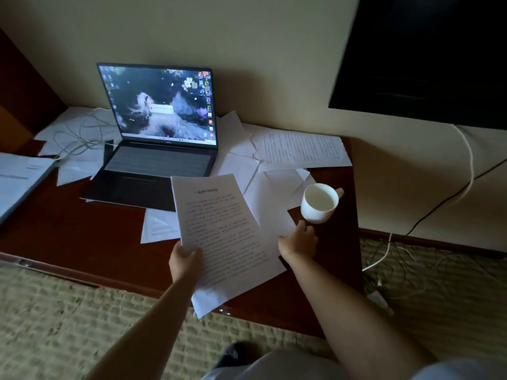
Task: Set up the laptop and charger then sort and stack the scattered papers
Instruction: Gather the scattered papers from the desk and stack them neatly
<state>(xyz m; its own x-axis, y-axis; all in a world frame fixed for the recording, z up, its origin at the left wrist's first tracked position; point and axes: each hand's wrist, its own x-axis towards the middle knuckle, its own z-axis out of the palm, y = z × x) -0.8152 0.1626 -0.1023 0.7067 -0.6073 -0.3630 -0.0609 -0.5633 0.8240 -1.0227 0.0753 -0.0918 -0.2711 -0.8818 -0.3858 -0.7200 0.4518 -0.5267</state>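
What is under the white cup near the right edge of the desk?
The white cup stands mostly on bare dark wood of the desk, its left side at the corner of a loose white sheet. Whether paper runs under its base is hidden.

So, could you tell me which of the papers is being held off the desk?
The printed sheet gripped by the left hand; the others lie flat.

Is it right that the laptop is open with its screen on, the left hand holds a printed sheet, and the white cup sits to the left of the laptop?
Not quite. The head view shows the white cup to the right of the laptop, near the right hand. The rest holds: the laptop is open with its screen lit, and the left hand holds a printed sheet.
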